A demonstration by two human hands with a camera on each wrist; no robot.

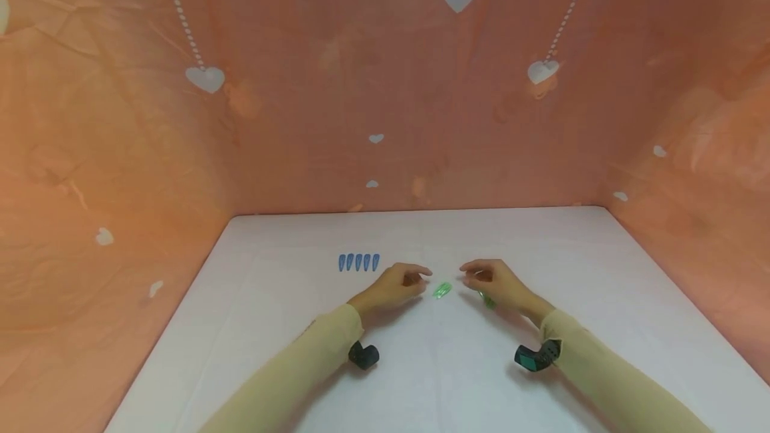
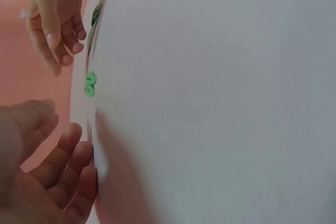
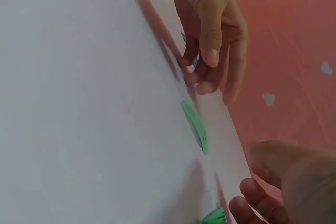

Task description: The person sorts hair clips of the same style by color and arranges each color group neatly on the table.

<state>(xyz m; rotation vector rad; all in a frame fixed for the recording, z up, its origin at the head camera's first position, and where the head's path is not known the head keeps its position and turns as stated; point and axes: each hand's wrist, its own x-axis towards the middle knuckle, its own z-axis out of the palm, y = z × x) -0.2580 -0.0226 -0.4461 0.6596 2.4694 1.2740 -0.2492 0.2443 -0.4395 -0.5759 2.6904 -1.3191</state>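
Note:
A green snap hair clip [image 1: 442, 290] lies slantwise on the white table between the two hands. The left hand [image 1: 397, 284] hovers just left of it, fingers loosely bent with a gap between thumb and fingertips. To its right is the right hand [image 1: 496, 282], fingers also relaxed and holding nothing. More green clip [image 1: 487, 300] shows beneath the right hand, partly covered by it in the head view. In the right wrist view the middle green clip [image 3: 195, 127] lies apart from both hands, and further green pieces [image 3: 214, 217] sit near the bottom edge.
Several blue snap hair clips [image 1: 358, 262] stand side by side in a neat row beyond the left hand. Orange cloth [image 1: 385, 85] with white hearts walls the table [image 1: 421, 379] at the back and sides. A dark wrist camera [image 1: 363, 356] hangs below each sleeve.

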